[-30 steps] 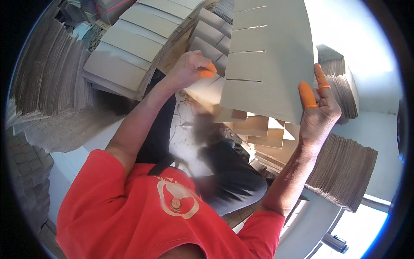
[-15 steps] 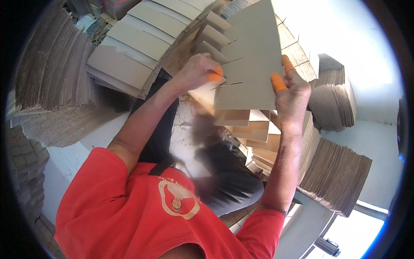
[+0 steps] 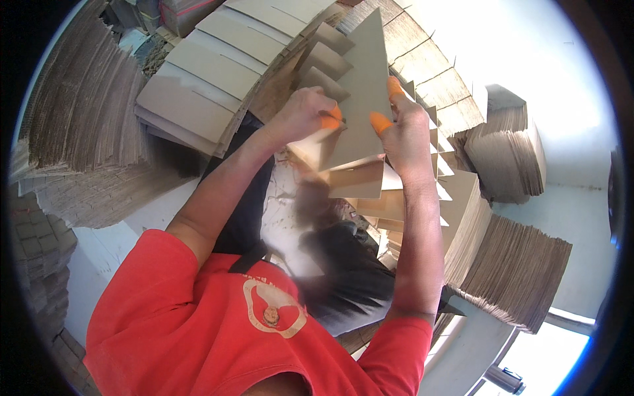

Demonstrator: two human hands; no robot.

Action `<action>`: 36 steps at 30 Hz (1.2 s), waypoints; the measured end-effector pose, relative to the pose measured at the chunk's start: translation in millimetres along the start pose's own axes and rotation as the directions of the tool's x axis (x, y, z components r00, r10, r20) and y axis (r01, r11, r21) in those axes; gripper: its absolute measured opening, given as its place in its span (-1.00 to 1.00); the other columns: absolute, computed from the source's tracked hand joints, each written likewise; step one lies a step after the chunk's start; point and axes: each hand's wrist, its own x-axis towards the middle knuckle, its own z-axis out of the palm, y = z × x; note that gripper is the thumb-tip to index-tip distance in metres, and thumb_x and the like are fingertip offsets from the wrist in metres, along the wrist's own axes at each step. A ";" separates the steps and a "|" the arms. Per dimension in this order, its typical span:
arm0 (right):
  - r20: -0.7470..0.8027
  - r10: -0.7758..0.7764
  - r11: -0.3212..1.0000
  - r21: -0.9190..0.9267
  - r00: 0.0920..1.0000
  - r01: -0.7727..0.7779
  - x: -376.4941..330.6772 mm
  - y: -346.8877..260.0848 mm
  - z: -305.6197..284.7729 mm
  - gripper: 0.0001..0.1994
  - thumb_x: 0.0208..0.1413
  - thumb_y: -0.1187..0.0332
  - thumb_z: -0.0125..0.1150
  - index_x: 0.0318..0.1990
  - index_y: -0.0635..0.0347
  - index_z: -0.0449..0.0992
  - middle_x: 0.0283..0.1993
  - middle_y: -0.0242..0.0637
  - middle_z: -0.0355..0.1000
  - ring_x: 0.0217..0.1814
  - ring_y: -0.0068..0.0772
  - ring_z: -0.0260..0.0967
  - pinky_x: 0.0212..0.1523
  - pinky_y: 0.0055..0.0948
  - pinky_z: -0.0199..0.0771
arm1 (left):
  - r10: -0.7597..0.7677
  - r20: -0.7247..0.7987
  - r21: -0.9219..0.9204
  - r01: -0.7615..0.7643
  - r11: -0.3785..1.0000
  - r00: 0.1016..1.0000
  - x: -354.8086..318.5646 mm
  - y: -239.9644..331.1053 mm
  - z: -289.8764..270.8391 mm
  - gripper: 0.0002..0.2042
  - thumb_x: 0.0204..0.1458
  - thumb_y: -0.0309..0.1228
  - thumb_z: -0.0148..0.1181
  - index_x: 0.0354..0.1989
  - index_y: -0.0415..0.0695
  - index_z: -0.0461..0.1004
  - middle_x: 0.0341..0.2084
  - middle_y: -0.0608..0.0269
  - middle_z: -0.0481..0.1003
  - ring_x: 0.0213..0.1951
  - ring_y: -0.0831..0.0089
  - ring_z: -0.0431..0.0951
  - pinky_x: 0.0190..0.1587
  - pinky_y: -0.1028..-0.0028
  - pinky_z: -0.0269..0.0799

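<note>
A grey-beige cardboard sheet (image 3: 362, 99) stands tilted in front of me, joined along its left side with several smaller cardboard cross pieces (image 3: 328, 61). My right hand (image 3: 407, 135) grips the sheet's right edge, with orange covers on its thumb and a finger. My left hand (image 3: 305, 115), also with an orange finger cover, is closed at the left edge of the sheet by the cross pieces; its fingertips are partly hidden. Below the sheet, more cardboard flaps (image 3: 356, 179) of the divider stick out, and pointed ends show to the right of my right wrist.
Flat slotted cardboard sheets (image 3: 208, 76) lie overlapped at the upper left. Tall cardboard stacks stand on the left (image 3: 82, 92) and right (image 3: 512, 270), with another bundle (image 3: 505, 155) by the pale wall. My dark-trousered leg (image 3: 343, 277) is bent below the work.
My right hand has moved left with the sheet's right edge, turning the sheet so its face looks narrower. Pointed cardboard ends now show behind it. My left hand has barely moved.
</note>
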 end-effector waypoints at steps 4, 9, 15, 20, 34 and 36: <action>0.243 0.114 0.993 -0.022 0.963 -0.112 -1.4 15.7 28.8 -0.77 -0.04 0.53 0.30 -0.21 0.43 0.48 -0.35 0.05 0.52 -0.25 -0.05 0.52 -0.28 -0.20 0.52 | -0.012 0.045 -0.005 0.012 1.000 0.999 1.8 3.4 -1.1 -0.84 -0.20 -0.60 0.31 -0.39 -0.14 0.63 -0.57 0.14 0.50 -0.43 0.24 0.46 -0.41 0.33 0.38; 0.339 0.041 0.946 -0.315 0.940 0.073 -15.6 12.8 49.9 -0.67 -0.07 0.49 0.31 -0.12 0.45 0.46 -0.25 0.12 0.49 -0.24 0.12 0.47 -0.25 -0.14 0.48 | -0.016 0.069 0.122 0.007 0.992 0.998 2.4 9.1 -5.1 -0.86 -0.20 -0.56 0.32 -0.40 -0.14 0.62 -0.47 0.17 0.53 -0.36 0.21 0.48 -0.24 0.27 0.39; -0.320 0.221 0.780 -0.509 0.921 -0.364 -32.0 72.4 -1.2 -0.48 0.12 0.04 0.26 0.03 0.34 0.48 -0.44 -0.01 0.52 -0.33 0.02 0.54 -0.28 -0.13 0.49 | 0.235 0.176 0.382 -0.287 0.878 0.956 4.8 31.4 -9.3 -0.49 -0.16 -0.64 0.19 0.08 -0.10 0.44 0.07 0.16 0.42 0.18 0.19 0.31 0.24 0.21 0.18; -0.129 0.324 0.876 -0.333 0.937 -0.348 -87.5 129.9 -20.6 -0.71 0.14 0.15 0.24 -0.21 0.21 0.63 -0.36 -0.01 0.57 -0.27 -0.01 0.55 -0.21 -0.18 0.49 | 0.131 0.468 0.404 -0.343 0.848 0.874 32.6 48.7 12.3 -0.09 -0.20 -0.81 -0.05 0.45 0.05 -0.03 0.44 0.22 -0.04 0.48 0.25 -0.19 0.47 0.14 -0.23; -0.547 0.311 0.831 -0.240 0.777 -0.502 -182.9 149.1 -108.2 -0.70 0.00 0.50 0.28 -0.06 0.22 0.57 -0.18 -0.02 0.56 -0.24 -0.26 0.58 -0.21 -0.32 0.58 | 0.004 0.749 0.208 -0.241 0.948 0.663 100.3 7.2 64.6 -0.65 -0.17 -0.54 0.31 -0.12 -0.08 0.54 -0.04 0.09 0.51 0.18 0.22 0.35 0.29 0.20 0.17; -0.718 0.208 0.774 -0.294 0.664 -0.560 -224.1 214.4 -150.2 -0.66 0.03 0.45 0.30 0.01 0.24 0.55 -0.25 0.00 0.56 -0.26 -0.15 0.56 -0.21 -0.28 0.56 | 0.108 0.696 0.153 -0.294 0.944 0.710 106.7 -19.7 63.6 -0.67 -0.18 -0.50 0.35 -0.14 -0.12 0.55 -0.09 0.11 0.54 0.09 0.28 0.44 0.21 0.25 0.27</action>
